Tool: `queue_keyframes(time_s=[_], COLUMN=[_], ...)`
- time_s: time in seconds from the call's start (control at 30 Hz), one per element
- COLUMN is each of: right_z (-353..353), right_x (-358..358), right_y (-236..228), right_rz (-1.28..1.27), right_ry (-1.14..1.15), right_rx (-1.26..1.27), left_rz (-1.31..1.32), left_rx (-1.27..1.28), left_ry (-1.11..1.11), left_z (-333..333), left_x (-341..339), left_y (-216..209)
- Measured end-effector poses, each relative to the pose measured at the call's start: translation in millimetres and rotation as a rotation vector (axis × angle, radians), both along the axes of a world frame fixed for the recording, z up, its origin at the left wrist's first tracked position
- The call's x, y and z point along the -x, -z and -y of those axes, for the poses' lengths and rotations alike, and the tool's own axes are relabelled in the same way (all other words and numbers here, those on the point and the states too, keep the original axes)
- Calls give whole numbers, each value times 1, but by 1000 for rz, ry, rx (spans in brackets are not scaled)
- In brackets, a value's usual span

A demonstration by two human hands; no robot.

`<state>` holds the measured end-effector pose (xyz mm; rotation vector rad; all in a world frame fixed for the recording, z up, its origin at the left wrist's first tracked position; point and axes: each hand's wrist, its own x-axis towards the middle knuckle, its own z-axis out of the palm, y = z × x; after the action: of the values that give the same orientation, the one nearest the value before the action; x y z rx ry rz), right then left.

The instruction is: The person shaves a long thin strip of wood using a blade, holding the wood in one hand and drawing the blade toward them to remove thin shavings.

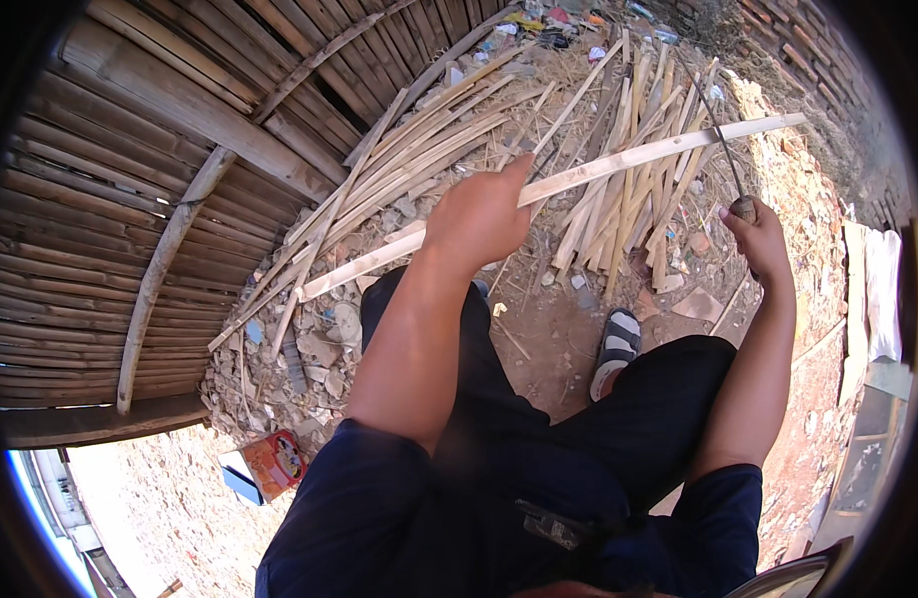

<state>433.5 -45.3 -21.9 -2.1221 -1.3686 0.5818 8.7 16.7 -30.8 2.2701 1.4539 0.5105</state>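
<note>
A long pale bamboo strip [638, 156] runs aslant before me, from the rubble at the left to the upper right. My left hand [482, 217] is closed around its middle. In my right hand [763, 242] is the handle of a long knife [730, 164], whose dark, narrow blade points up and away from me. The blade crosses the strip near its far right end and appears to touch it; the exact contact is too fine to tell.
Cut bamboo strips [618, 204] lie heaped ahead, and longer ones [409, 149] beside the slatted bamboo wall [100, 239] at the left. Rubble covers the ground. My sandalled foot [619, 344] is below the heap. A red box [271, 466] sits lower left; a brick wall [802, 45] stands upper right.
</note>
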Motion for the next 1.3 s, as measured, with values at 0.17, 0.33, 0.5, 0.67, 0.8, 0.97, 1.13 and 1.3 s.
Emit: queue_keyframes(time_s=[0.17, 0.33, 0.5, 0.67, 0.8, 0.97, 1.13, 1.3], right_z=[2, 1, 3, 4, 8, 1, 6, 8], right_x=[55, 52, 34, 71, 93, 27, 32, 95], right_y=[-15, -22, -27, -32, -42, -21, -24, -33], right_rz=[197, 17, -88, 155, 235, 9, 46, 240], right_ry=[-362, -448, -184, -389, -521, -180, -184, -535], right_rx=[77, 165, 199, 164, 95, 14, -30, 28], left_rz=[-54, -42, -47, -53, 4, 42, 57, 62], left_rx=[1, -2, 24, 12, -95, -88, -62, -83], left_ry=[5, 9, -7, -33, -7, 1, -1, 6], left_z=[1, 6, 3, 2, 4, 3, 3, -1], left_x=[-7, -7, -17, -13, -13, -10, -10, -12], left_y=[-5, -11, -13, -10, -1, -5, -7, 5])
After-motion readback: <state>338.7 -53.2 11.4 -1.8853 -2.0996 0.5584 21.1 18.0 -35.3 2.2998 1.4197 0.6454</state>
